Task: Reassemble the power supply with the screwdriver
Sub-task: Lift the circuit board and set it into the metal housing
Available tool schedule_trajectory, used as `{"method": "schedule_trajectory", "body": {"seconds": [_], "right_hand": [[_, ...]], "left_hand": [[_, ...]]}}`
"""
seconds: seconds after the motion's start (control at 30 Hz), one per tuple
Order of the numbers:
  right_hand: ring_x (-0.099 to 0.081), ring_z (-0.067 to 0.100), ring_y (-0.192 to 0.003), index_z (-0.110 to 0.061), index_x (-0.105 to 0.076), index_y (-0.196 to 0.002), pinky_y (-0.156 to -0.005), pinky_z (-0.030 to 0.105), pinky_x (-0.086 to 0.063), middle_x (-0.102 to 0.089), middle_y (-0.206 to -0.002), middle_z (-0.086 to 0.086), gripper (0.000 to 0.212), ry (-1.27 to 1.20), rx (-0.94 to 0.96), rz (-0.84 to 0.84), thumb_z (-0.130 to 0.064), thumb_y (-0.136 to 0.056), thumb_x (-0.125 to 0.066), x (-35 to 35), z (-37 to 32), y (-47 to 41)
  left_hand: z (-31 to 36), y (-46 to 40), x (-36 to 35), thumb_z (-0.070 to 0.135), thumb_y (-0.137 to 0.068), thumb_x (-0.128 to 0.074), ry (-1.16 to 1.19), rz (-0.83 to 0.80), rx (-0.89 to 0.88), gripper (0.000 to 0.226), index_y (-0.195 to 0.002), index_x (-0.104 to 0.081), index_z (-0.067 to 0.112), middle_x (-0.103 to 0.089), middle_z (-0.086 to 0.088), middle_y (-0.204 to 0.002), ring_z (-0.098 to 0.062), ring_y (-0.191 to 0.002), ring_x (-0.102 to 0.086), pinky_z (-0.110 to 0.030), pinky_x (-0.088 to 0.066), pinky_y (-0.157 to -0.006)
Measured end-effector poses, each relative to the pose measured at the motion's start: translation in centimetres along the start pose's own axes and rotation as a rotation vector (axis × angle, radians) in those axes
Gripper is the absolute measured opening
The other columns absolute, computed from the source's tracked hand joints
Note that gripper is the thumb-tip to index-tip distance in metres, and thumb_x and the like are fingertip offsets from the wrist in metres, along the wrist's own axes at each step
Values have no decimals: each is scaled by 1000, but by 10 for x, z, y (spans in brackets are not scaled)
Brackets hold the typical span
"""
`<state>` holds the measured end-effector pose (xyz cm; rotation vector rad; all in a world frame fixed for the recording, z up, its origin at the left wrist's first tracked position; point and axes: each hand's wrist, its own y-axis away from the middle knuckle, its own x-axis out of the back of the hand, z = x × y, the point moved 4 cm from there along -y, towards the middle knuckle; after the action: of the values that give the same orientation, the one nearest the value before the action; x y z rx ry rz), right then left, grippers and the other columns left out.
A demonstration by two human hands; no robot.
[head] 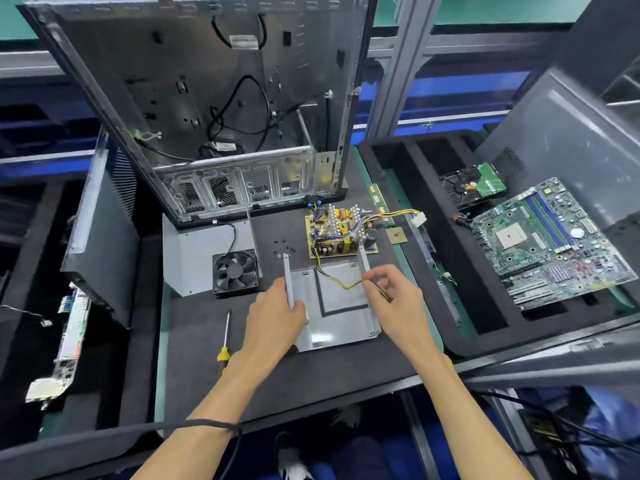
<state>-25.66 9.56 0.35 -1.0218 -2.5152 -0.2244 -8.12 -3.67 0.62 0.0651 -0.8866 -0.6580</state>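
Observation:
The grey metal power supply base tray lies on the black mat in front of me. My left hand grips its left side wall. My right hand pinches a yellow and black wire that runs across the tray from the power supply circuit board, which sits just behind the tray. The power supply cover with its black fan lies to the left. A yellow-handled screwdriver rests on the mat left of my left hand. Several small black screws lie behind the tray.
An open computer case stands at the back. A motherboard and a hard drive rest on the black foam tray to the right. A CPU chip lies right of the circuit board. A side panel leans at left.

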Motion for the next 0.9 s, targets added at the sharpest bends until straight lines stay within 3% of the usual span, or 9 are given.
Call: {"method": "schedule_trajectory", "body": {"seconds": [0.2, 0.3, 0.4, 0.5, 0.57, 0.73, 0.9], "right_hand": [[-42, 23, -56, -31, -67, -96, -51, 24, -35, -48, -65, 8, 16, -1, 137, 9, -15, -98, -66, -3, -20, -3], [-48, 14, -62, -26, -68, -99, -57, 33, -46, -54, -69, -9, 14, 223, 274, -72, -12, -96, -66, -4, -30, -4], [-51, 7, -69, -26, -68, -99, -60, 28, -46, -53, -77, -24, 14, 315, 360, -91, -13, -95, -67, -6, -43, -5], [-53, 10, -71, -23, -70, -100, -62, 29, -48, -54, -76, -16, 12, 295, 385, -29, -13, -95, -67, -4, -52, -11], [-55, 12, -74, -22, -71, -101, -64, 29, -48, -58, -81, -10, 11, 286, 378, 33, -13, -95, -68, 2, -52, -18], [-56, 5, -78, -22, -74, -105, -67, 30, -49, -63, -92, -12, 11, 291, 305, 111, -20, -97, -68, 20, -30, -37], [-54, 1, -79, -26, -74, -106, -71, 31, -47, -58, -90, -13, 12, 386, 88, 73, -25, -99, -64, 26, 8, -50]], "left_hand": [[1, 6, 11, 12, -91, -48, -37, 59, -33, 8, -84, -49, 16, -58, -4, -71, -33, -66, -65, -44, -55, -69], [3, 8, 14, 10, -90, -47, -124, 70, -36, 8, -96, -52, 9, -63, -11, -79, -38, -74, -63, -46, -54, -73], [5, 11, 9, 9, -90, -46, -219, 21, -37, 33, -121, -55, 7, -67, -14, -92, -41, -86, -60, -44, -53, -78], [4, 17, 6, 8, -90, -45, -197, 6, -35, 26, -114, -55, 9, -67, -13, -89, -38, -79, -63, -46, -55, -75], [3, 20, 6, 8, -89, -45, -173, 3, -38, 24, -111, -55, 11, -67, -13, -86, -38, -73, -65, -46, -56, -73], [-7, 25, 10, 11, -90, -47, -108, -5, 3, 36, -126, -49, 16, -68, -11, -87, -36, -72, -68, -47, -58, -70], [-19, 26, 15, 16, -91, -49, -118, -10, 19, 36, -126, -43, 19, -68, -7, -87, -32, -79, -66, -42, -56, -77]]}}
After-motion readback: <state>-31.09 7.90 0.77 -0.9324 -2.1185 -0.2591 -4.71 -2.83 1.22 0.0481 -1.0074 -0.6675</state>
